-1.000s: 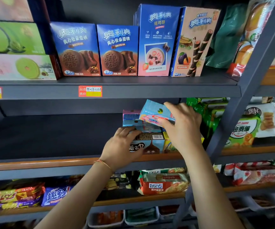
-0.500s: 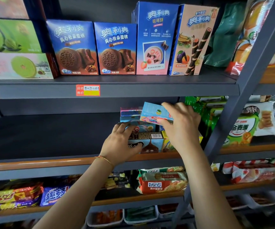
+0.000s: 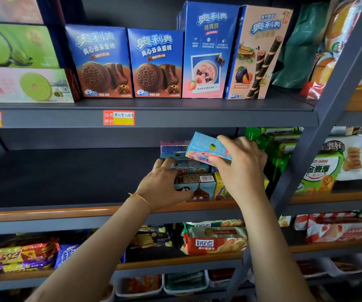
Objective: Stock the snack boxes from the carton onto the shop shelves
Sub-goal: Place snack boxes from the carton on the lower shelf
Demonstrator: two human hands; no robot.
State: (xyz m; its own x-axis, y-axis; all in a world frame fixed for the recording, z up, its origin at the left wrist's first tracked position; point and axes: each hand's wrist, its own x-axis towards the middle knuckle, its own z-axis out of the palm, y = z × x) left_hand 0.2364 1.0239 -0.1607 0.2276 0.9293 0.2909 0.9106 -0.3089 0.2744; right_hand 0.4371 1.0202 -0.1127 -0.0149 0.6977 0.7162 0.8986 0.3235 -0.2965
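Little has moved since 1 s ago: both hands stay put. L hand (image 3: 164,184) fingers curl round the stacked boxes (image 3: 194,182) on the mid shelf (image 3: 66,211). R hand (image 3: 241,166) fingers pinch the tilted blue snack box (image 3: 206,148) above them. Step: placing. Next: level it & lower onto the stack w/o toppling.

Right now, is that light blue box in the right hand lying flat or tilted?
Tilted: the light blue box slants above the stacked boxes.

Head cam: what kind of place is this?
Most likely a small shop's snack aisle: tiered shelving with a red price tag on the shelf edge, rows of Oreo boxes, and a right hand placing a light-blue snack box.
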